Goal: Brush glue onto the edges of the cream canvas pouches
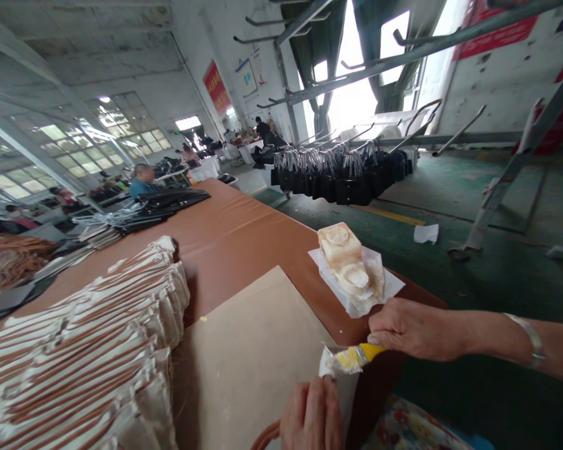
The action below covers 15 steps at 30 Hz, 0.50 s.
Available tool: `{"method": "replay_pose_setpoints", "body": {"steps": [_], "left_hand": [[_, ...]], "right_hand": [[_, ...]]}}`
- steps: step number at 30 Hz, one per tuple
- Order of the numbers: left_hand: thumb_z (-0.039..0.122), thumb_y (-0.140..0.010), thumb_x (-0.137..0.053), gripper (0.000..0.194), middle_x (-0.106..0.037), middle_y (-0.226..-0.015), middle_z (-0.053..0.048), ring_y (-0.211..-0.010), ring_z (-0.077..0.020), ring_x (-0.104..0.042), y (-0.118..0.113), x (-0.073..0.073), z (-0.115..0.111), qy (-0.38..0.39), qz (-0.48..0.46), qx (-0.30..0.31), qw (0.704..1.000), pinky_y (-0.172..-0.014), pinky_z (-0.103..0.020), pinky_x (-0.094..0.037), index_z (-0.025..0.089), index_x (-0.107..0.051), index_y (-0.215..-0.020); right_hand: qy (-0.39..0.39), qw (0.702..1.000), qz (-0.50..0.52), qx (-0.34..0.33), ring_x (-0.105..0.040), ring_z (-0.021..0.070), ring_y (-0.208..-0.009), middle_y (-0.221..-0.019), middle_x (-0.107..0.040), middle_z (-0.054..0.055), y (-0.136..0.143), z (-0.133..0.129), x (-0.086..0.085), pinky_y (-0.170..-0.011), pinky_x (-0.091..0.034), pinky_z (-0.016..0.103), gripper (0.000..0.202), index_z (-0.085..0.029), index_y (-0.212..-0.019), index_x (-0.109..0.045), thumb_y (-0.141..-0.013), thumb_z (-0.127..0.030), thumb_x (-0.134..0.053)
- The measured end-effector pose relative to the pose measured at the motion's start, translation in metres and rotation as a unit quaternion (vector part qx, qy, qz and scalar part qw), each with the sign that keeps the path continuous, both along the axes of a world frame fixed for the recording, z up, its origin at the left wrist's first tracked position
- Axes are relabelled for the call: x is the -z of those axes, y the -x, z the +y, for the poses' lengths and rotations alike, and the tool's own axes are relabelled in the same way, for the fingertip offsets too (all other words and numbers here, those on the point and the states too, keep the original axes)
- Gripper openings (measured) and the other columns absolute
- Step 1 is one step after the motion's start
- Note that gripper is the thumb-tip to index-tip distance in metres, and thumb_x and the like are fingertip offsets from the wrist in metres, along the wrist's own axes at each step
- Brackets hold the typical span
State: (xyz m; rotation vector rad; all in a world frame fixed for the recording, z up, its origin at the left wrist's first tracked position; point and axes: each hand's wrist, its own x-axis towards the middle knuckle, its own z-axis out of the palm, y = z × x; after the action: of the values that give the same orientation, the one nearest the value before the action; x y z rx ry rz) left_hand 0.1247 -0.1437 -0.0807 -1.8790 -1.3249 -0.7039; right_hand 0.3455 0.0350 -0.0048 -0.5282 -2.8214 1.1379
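Note:
My right hand (398,328) is closed round the yellow handle of a brush (351,357). Whitish paste coats the brush's bristles, which touch the white end of a fabric piece (327,362). At the bottom, my left hand (312,415) has its fingers curled over this piece, and a brown strip (266,434) shows beside the hand. Both are over a beige board (253,350) on the brown table (234,219). Beyond my right hand, a paste-crusted plastic container (340,247) lies on white paper (394,285).
Rows of white fabric pieces with brown edging (89,331) lie stacked on the left. Farther back are black leather-like pieces (178,199) and a seated person (143,181). Black bags (347,184) hang from a metal rack (502,169) beyond the table's right edge.

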Motion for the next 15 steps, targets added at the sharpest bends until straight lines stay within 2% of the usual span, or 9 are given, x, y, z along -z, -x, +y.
{"method": "replay_pose_setpoints", "body": {"steps": [2, 4, 8, 10, 12, 15], "left_hand": [[0.009, -0.084, -0.066, 0.008, -0.069, -0.074, -0.007, -0.058, -0.0121, -0.061, -0.001, -0.002, 0.0, -0.005, -0.003, -0.001, 1.0, -0.053, -0.023, -0.049, 0.011, -0.066, -0.092], [0.01, -0.084, -0.067, 0.007, -0.069, -0.073, -0.006, -0.057, -0.0119, -0.061, -0.004, -0.005, 0.001, -0.006, -0.008, -0.006, 1.0, -0.053, -0.023, -0.048, 0.012, -0.066, -0.091], [0.012, -0.084, -0.067, 0.003, -0.068, -0.068, -0.004, -0.053, -0.0111, -0.06, -0.013, -0.008, 0.004, -0.048, -0.023, -0.007, 0.999, -0.049, -0.022, -0.045, 0.013, -0.065, -0.085], [0.012, -0.084, -0.067, 0.003, -0.068, -0.068, -0.004, -0.053, -0.0109, -0.061, -0.017, -0.009, 0.004, -0.041, -0.02, -0.012, 0.999, -0.049, -0.022, -0.045, 0.014, -0.064, -0.084], [0.012, -0.083, -0.067, 0.005, -0.069, -0.07, -0.004, -0.056, -0.0113, -0.063, -0.017, -0.01, 0.002, -0.014, -0.007, -0.015, 1.0, -0.052, -0.021, -0.048, 0.014, -0.065, -0.087], [0.012, -0.084, -0.067, 0.006, -0.07, -0.071, -0.005, -0.056, -0.0116, -0.063, -0.012, -0.01, -0.001, -0.005, 0.006, -0.003, 1.0, -0.053, -0.022, -0.049, 0.013, -0.066, -0.09]], "right_hand": [[-0.033, 0.999, -0.015, 0.013, -0.041, 0.0094, -0.052, -0.059, -0.048, -0.003, -0.004, 0.004, 0.005, -0.052, -0.026, 0.025, 0.036, -0.015, -0.069, -0.052, -0.1, -0.032, -0.043], [-0.031, 0.999, -0.025, 0.034, -0.041, 0.0101, -0.053, -0.059, -0.047, -0.003, -0.01, 0.008, 0.003, -0.052, -0.026, 0.025, 0.038, -0.016, -0.07, -0.051, -0.101, -0.034, -0.04], [0.013, 0.999, -0.007, 0.046, -0.042, 0.0106, -0.055, -0.061, -0.047, -0.003, -0.017, 0.009, -0.015, -0.053, -0.03, 0.024, 0.044, -0.017, -0.07, -0.048, -0.103, -0.043, -0.035], [-0.001, 1.0, 0.001, 0.028, -0.042, 0.0107, -0.055, -0.062, -0.049, -0.002, -0.014, 0.003, -0.021, -0.055, -0.031, 0.024, 0.045, -0.017, -0.071, -0.049, -0.103, -0.044, -0.034], [-0.042, 0.999, -0.003, 0.004, -0.045, 0.0112, -0.056, -0.064, -0.053, -0.001, -0.01, -0.004, -0.019, -0.056, -0.03, 0.025, 0.043, -0.017, -0.072, -0.051, -0.103, -0.043, -0.034], [-0.12, 0.992, -0.029, -0.002, -0.051, 0.0137, -0.058, -0.067, -0.059, 0.001, -0.008, -0.01, -0.003, -0.056, -0.028, 0.028, 0.04, -0.018, -0.075, -0.055, -0.103, -0.04, -0.037]]}}
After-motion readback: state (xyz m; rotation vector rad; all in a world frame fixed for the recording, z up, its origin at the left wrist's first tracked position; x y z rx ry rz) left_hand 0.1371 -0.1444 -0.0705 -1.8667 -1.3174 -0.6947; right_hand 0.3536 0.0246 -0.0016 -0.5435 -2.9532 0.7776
